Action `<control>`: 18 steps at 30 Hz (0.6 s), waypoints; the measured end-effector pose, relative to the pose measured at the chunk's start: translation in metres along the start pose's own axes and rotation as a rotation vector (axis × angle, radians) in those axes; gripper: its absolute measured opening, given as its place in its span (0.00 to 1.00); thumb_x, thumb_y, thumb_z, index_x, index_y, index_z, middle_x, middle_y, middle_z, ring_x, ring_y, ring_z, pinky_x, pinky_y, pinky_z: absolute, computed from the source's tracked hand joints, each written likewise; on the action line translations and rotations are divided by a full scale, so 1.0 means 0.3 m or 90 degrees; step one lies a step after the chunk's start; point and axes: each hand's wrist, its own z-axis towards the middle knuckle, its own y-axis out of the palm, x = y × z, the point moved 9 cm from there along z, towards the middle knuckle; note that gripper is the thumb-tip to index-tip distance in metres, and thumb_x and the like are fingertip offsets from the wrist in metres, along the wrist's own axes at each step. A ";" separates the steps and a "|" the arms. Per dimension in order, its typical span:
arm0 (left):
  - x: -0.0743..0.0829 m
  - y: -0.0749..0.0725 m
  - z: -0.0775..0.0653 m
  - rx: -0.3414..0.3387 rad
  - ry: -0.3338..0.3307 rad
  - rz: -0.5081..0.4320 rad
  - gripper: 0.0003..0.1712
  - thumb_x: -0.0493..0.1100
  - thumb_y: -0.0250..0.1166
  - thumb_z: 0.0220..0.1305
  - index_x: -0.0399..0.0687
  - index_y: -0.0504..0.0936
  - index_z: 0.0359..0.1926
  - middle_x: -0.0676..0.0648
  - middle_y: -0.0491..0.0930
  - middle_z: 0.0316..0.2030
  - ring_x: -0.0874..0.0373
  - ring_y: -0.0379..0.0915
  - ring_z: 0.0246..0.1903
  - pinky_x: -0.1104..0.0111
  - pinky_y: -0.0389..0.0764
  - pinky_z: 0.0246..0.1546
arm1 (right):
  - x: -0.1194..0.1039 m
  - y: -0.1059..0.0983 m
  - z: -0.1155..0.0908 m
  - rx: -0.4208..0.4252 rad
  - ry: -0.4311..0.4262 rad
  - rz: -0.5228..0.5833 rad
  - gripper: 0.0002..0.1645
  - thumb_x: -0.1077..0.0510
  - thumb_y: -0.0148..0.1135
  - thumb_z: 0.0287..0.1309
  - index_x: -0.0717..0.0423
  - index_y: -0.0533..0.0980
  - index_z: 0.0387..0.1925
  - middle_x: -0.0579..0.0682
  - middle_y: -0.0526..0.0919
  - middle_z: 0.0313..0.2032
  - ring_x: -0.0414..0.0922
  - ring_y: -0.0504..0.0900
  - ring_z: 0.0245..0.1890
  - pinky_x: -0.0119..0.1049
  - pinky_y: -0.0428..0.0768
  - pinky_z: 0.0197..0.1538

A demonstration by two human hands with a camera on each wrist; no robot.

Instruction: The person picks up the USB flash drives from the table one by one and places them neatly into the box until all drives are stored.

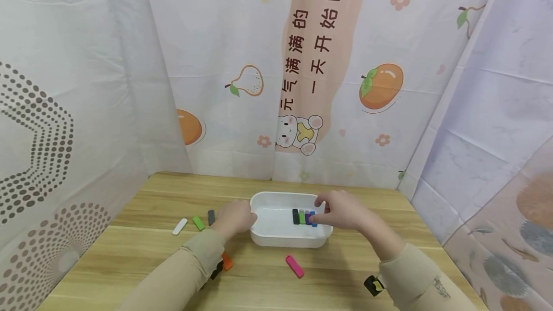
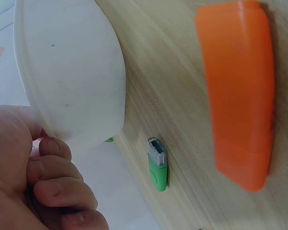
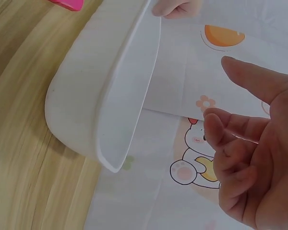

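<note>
A white plastic box [image 1: 285, 241] stands on the table. My left hand [image 1: 235, 217] pinches its left rim between thumb and curled fingers, as the left wrist view shows. Inside, toward the right end, several USB sticks lie side by side, among them a black one [image 1: 295, 216], a green one [image 1: 302, 218] and a blue one [image 1: 314, 225]. Over that end hovers my right hand [image 1: 343, 210], thumb and index finger apart. In the right wrist view nothing sits between the right hand's fingers [image 3: 237, 124]; the box's contents are hidden there by its wall.
A pink stick [image 1: 295, 266] lies in front of the box. Left of it are a white stick [image 1: 179, 226], a green USB stick [image 1: 198, 223], a grey stick [image 1: 211, 217] and an orange stick [image 2: 237, 96]. A printed curtain [image 1: 233, 157] hangs behind the table.
</note>
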 end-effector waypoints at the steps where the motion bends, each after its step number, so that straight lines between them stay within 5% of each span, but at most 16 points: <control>1: 0.001 -0.001 -0.001 0.001 0.000 0.000 0.09 0.46 0.56 0.57 0.48 0.80 0.30 0.50 0.71 0.17 0.55 0.65 0.17 0.64 0.63 0.16 | 0.000 -0.002 -0.006 0.002 -0.003 -0.001 0.24 0.37 0.70 0.43 0.45 0.79 0.39 0.42 0.76 0.22 0.41 0.74 0.22 0.37 0.72 0.25; 18: -0.004 0.002 0.002 0.002 0.001 0.003 0.10 0.47 0.56 0.57 0.48 0.80 0.32 0.50 0.71 0.17 0.55 0.66 0.18 0.63 0.64 0.17 | 0.003 0.010 -0.084 0.023 -0.038 -0.012 0.19 0.36 0.68 0.44 0.43 0.78 0.33 0.39 0.74 0.19 0.37 0.71 0.19 0.36 0.71 0.24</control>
